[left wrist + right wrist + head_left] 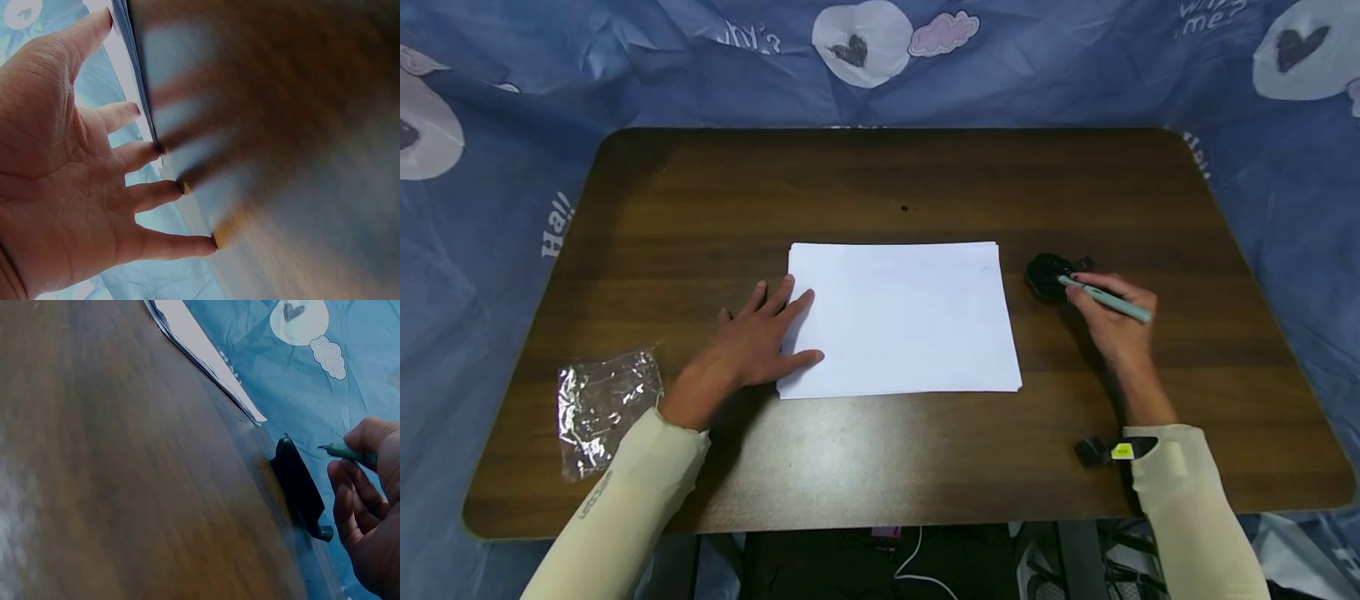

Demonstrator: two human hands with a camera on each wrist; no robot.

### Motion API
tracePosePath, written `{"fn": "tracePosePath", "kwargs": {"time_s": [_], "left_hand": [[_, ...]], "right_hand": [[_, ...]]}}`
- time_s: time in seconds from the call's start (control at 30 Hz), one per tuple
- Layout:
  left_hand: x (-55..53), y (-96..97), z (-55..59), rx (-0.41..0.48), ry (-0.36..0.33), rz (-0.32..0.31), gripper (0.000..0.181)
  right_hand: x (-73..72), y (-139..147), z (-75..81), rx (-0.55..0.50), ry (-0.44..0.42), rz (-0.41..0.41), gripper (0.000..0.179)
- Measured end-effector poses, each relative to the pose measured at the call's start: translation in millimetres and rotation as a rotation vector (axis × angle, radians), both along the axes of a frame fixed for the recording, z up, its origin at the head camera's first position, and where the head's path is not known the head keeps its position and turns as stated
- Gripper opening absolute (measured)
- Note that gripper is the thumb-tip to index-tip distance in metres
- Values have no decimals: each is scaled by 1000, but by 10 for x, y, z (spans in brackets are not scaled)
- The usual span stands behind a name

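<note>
A stack of white paper (902,321) lies on the brown table. My left hand (758,343), fingers spread, rests at the stack's left edge; its thumb and some fingertips are on the sheet, as the left wrist view (75,169) also shows at the sheets' edge. To the right of the paper sits a small round black dish (1042,275) with a stub on its side. My right hand (1122,335) pinches a pale green pen (1126,307), tilted, its tip over the dish in the head view. From the right wrist, the pen's thin dark tip (324,447) shows beside the dish (294,475).
A crumpled clear plastic bag (608,408) lies at the table's left, near my left forearm. A tiny dark speck (904,208) is on the table (700,192) behind the paper. Blue printed cloth (685,67) hangs around the table. A white cable (921,577) shows below its front edge.
</note>
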State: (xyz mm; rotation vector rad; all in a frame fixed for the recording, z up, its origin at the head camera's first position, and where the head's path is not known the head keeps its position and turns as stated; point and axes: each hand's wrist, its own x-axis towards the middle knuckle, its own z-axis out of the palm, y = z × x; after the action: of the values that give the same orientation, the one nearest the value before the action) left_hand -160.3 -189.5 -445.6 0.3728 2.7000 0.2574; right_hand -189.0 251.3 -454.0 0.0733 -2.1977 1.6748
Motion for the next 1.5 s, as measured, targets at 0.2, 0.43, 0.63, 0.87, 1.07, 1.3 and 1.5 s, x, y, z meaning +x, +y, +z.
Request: {"fn": "tracePosePath", "kwargs": {"time_s": [0.2,0.43,0.63,0.87,1.07,1.3,1.5], "left_hand": [[-8,-3,-2,-2,-9,-1,90],[-10,-5,-3,-3,-13,1,89],[-15,0,11,-3,-17,-4,88],[-12,-14,6,8,-23,1,87],[-15,-16,2,7,-26,4,87],[-16,-15,2,9,-24,3,88],[-14,-19,-16,3,-20,-1,87]], "right_hand": [[0,-16,11,56,-108,-32,17],[-5,-51,32,74,-212,-44,23],[-3,-70,40,94,-224,-50,25],[-42,-49,-6,157,-271,-71,25],[-137,47,-180,184,-301,-92,27],[-141,78,-211,122,-319,-87,28],[-105,28,-118,58,-243,-98,25]]}}
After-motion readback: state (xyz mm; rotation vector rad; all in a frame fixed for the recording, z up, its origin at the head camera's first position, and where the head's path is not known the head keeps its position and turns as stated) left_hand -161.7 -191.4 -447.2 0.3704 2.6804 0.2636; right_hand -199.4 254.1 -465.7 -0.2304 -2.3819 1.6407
